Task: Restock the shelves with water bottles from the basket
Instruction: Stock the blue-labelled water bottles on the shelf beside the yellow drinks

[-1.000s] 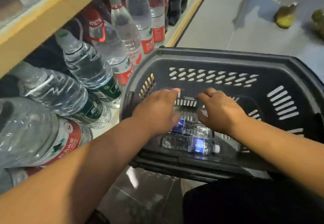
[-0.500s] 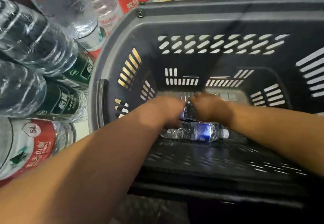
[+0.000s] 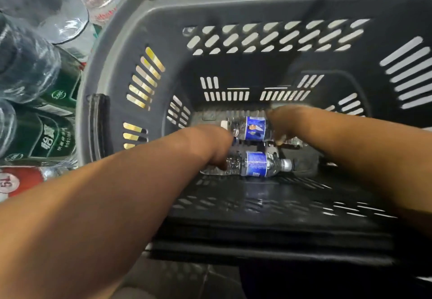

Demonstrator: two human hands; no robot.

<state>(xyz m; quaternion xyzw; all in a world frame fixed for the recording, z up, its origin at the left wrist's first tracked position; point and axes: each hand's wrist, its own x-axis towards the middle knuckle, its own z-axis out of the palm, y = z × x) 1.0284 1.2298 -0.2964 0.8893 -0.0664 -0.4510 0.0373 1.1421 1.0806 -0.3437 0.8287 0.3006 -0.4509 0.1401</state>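
Basket: The grey basket (image 3: 168, 29) sat just right of the big bottles (image 3: 28, 69).
Far water bottle (image 3: 254, 128): It lay on the basket floor, cap pointing left.
Near water bottle (image 3: 254, 164): It lay beside it, cap pointing right.
Right hand (image 3: 287, 123): It curled round the far water bottle.
Left hand (image 3: 208, 144): It touched the near water bottle. Its fingers were hidden, so I cannot tell if it held on.
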